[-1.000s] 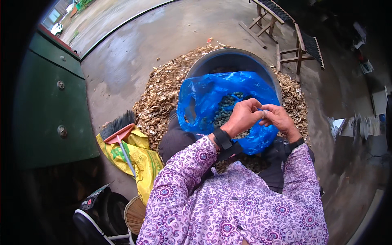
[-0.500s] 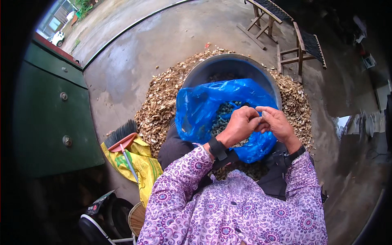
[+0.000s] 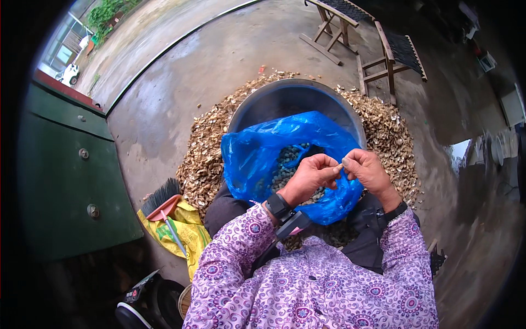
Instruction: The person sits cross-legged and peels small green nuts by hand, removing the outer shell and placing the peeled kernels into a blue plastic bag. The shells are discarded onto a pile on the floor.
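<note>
Above the blue plastic bag (image 3: 246,164), my left hand (image 3: 312,176) and my right hand (image 3: 368,171) meet fingertip to fingertip. Both are closed in a pinch on a small tan peanut (image 3: 339,166), mostly covered by the fingers. Inside the bag's open mouth lie many small rounded nuts (image 3: 282,171), tinted bluish. The bag is draped in a wide metal basin (image 3: 359,123), and its near side hangs toward my lap.
Heaps of peanut shells (image 3: 200,148) ring the basin. To the left, a broom (image 3: 164,205) rests on a yellow sack (image 3: 192,230), near a green metal panel (image 3: 71,170). Wooden folding stools (image 3: 386,60) stand at the far right. A dark object with a white rim (image 3: 134,315) is at lower left.
My hands have drawn slightly apart, with the peanut now showing between the fingertips. The whole view has shifted a little, so the basin and stools sit further left.
</note>
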`<state>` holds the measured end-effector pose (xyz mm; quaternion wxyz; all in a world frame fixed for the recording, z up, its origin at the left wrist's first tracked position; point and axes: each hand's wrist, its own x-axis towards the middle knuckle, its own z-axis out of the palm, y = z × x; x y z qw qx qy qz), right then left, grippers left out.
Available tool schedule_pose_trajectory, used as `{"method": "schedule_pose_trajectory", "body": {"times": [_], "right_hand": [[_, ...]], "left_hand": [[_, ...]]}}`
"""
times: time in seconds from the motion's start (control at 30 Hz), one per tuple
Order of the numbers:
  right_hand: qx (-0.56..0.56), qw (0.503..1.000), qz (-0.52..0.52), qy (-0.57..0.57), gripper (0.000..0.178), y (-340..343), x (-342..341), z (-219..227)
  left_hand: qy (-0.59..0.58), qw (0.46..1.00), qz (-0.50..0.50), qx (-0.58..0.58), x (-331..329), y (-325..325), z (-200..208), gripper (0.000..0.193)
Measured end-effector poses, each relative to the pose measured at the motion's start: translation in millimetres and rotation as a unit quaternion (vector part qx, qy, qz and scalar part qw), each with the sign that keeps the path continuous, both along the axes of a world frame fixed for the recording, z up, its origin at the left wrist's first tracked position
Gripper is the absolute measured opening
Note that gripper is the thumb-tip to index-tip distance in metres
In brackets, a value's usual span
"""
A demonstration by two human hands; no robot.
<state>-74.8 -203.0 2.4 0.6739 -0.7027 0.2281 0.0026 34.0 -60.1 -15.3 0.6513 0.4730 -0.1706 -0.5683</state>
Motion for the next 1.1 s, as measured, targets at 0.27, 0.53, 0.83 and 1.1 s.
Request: {"method": "schedule_pose_trajectory", "body": {"times": [0.27, 0.53, 0.83, 1.1], "right_hand": [[0.012, 1.000, 0.012, -0.019, 0.022, 9, 3, 4], [-0.174, 0.983, 0.042, -0.028, 0.025, 17, 5, 4], [-0.202, 0.977, 0.056, -0.038, 0.025, 30, 13, 6], [-0.286, 0.947, 0.040, -0.141, 0.020, 40, 16, 4]], "left_hand": [[0.026, 0.999, -0.024, 0.014, -2, 3, 3, 0.016], [0.100, 0.995, -0.003, 0.005, 0, 8, 0, 0.014], [0.150, 0.989, 0.000, -0.021, 4, 19, -3, 0.010], [0.147, 0.988, 0.015, -0.040, 1, 27, -3, 0.008]]}}
